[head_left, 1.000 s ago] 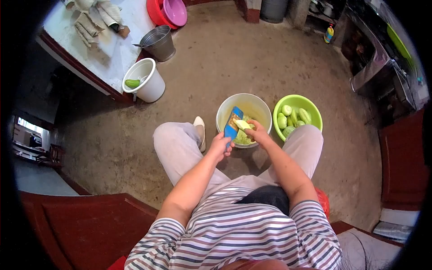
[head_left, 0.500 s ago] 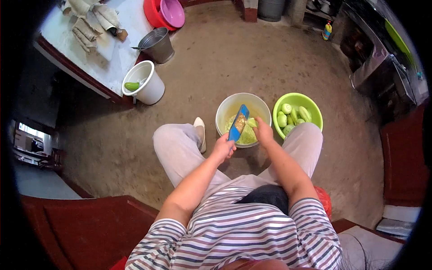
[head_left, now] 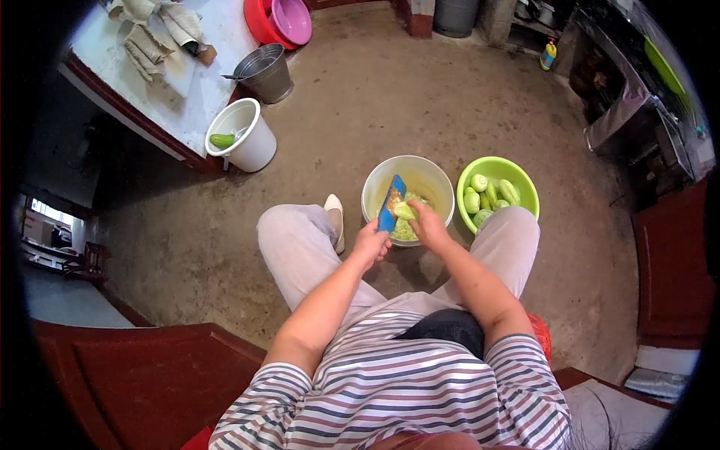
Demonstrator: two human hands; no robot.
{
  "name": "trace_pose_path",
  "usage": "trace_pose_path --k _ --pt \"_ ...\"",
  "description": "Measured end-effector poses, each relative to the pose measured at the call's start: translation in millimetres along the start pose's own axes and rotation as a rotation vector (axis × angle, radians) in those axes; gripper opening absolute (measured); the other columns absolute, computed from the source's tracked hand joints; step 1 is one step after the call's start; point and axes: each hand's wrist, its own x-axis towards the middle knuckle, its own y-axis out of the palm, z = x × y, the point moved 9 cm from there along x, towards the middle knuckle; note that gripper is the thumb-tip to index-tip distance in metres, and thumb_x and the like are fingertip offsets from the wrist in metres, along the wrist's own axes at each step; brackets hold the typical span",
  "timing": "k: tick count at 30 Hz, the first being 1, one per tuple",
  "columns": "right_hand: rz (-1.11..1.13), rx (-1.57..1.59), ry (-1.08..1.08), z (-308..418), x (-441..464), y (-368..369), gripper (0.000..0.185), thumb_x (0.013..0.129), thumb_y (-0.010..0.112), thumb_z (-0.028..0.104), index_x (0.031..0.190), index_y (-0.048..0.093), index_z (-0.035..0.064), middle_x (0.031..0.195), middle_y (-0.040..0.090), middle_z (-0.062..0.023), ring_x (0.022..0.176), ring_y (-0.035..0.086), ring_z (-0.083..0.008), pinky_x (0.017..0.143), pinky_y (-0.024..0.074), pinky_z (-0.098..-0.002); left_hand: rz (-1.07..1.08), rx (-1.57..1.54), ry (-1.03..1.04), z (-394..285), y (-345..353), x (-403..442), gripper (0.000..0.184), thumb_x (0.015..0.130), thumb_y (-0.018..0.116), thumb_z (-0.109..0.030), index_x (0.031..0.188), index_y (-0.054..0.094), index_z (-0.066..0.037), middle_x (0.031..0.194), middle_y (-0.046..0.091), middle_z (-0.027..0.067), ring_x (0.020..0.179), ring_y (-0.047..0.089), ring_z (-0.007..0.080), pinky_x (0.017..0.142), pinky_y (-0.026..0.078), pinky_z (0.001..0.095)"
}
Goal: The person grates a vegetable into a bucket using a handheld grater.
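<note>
A blue grater (head_left: 391, 204) is tilted over a white bucket (head_left: 369, 196) between my knees. My left hand (head_left: 371, 244) is wrapped round its lower end. Pinched in my right hand (head_left: 430, 224) is a pale green vegetable piece (head_left: 405, 211), close against the grater's face; whether they touch is hard to tell. Light green shreds (head_left: 406, 231) lie inside the bucket. Just to the right, a lime-green basin (head_left: 530, 176) holds several pale green vegetables (head_left: 508, 192).
At the left, a white bucket (head_left: 259, 146) with a green vegetable (head_left: 222, 140) stands by a low white platform (head_left: 169, 105). Behind it are a metal bucket (head_left: 271, 75) and red (head_left: 257, 22) and pink (head_left: 292, 20) basins. A yellow bottle (head_left: 548, 56) stands at the back right.
The grater has swung from leaning right to a steeper, more leftward tilt since half a second ago. My right hand and the vegetable piece have shifted slightly left.
</note>
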Motion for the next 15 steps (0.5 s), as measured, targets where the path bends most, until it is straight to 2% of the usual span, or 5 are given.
trace_pose_path --k 2,4,7,11,15 --pt "-0.050 -0.035 0.053 -15.5 1.4 -6.3 0.041 0.073 0.060 0.013 0.113 0.047 0.0104 0.093 0.057 -0.0201 0.088 0.054 -0.0363 0.076 0.0435 -0.0425 0.047 0.041 -0.014 1.3 6.6 -6.1 0.025 0.079 0.044 -0.006 0.104 0.045 -0.011 0.063 0.048 0.0041 0.039 0.038 0.0076 0.032 0.026 0.0220" --pt "-0.089 -0.144 0.336 -50.8 0.1 -21.2 0.039 0.074 0.059 0.012 0.112 0.047 0.0102 0.088 0.057 -0.0207 0.084 0.055 -0.0374 0.074 0.0438 -0.0436 0.112 0.086 0.016 -0.2 18.5 -13.3 0.029 0.077 0.044 -0.004 0.106 0.044 -0.010 0.062 0.049 0.0046 0.037 0.037 0.0080 0.031 0.026 0.0225" --pt "-0.074 -0.039 0.364 -54.4 1.9 -22.9 0.040 0.074 0.059 0.012 0.112 0.047 0.0087 0.089 0.057 -0.0210 0.083 0.055 -0.0372 0.073 0.0439 -0.0435 0.082 0.024 0.014 2.4 14.9 -3.3 0.037 0.078 0.044 -0.006 0.114 0.043 -0.013 0.061 0.049 0.0051 0.035 0.036 0.0088 0.030 0.025 0.0233" --pt "-0.042 0.070 0.175 -23.3 -1.0 -18.1 0.041 0.071 0.063 0.013 0.110 0.050 0.0094 0.101 0.057 -0.0188 0.092 0.055 -0.0337 0.078 0.0434 -0.0387 0.009 0.030 -0.043 7.7 -0.2 4.3 0.020 0.082 0.043 -0.009 0.101 0.045 -0.012 0.064 0.049 0.0034 0.042 0.039 0.0076 0.034 0.027 0.0222" --pt "0.209 0.202 0.088 -0.4 2.0 5.8 0.041 0.071 0.062 0.010 0.111 0.051 0.0114 0.104 0.056 -0.0169 0.097 0.053 -0.0322 0.083 0.0418 -0.0366 -0.023 0.045 -0.025 5.1 -5.7 4.8 0.017 0.081 0.044 -0.009 0.098 0.044 -0.012 0.064 0.049 0.0032 0.043 0.040 0.0077 0.034 0.027 0.0225"
